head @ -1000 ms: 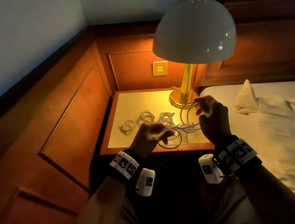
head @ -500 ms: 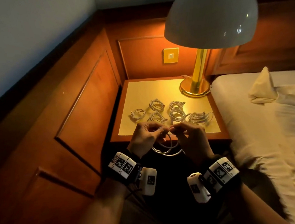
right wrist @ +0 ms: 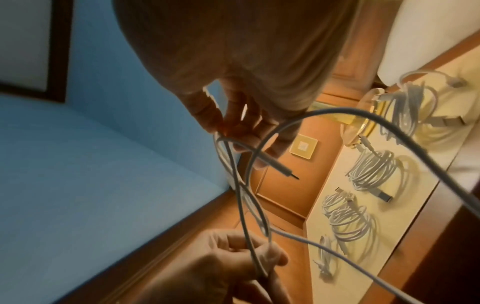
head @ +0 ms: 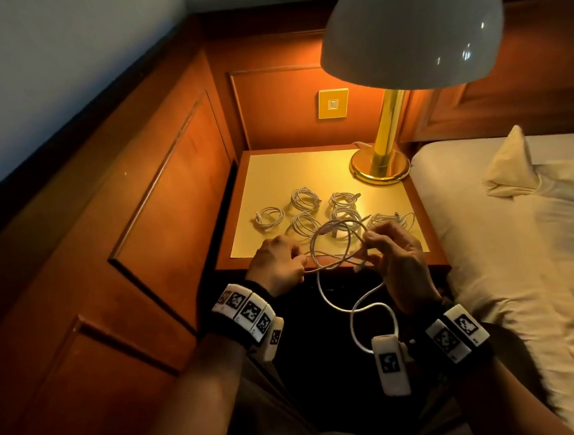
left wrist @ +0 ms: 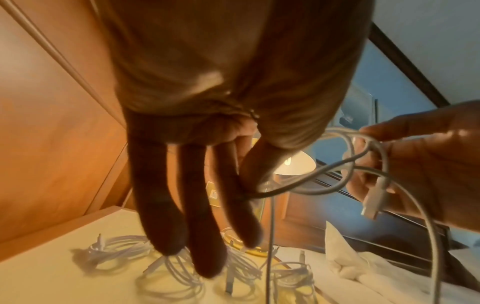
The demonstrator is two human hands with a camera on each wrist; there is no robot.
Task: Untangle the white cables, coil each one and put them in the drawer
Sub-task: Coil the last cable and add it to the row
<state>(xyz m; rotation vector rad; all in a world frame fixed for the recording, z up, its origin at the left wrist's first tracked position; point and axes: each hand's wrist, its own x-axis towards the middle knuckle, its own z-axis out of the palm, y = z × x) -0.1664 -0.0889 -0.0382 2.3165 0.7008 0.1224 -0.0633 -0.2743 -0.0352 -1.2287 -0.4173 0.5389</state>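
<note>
Over nightstand front edge, both hands' fingers pinching loose white cable, coils behind

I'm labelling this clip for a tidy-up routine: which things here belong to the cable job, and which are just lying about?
Part of the job:
- loose white cable, held between left hand and right hand
- six coiled white cables on the nightstand

Just lying about:
- brass lamp
- wall switch plate
- bed with folded cloth

No drawer shows.
</note>
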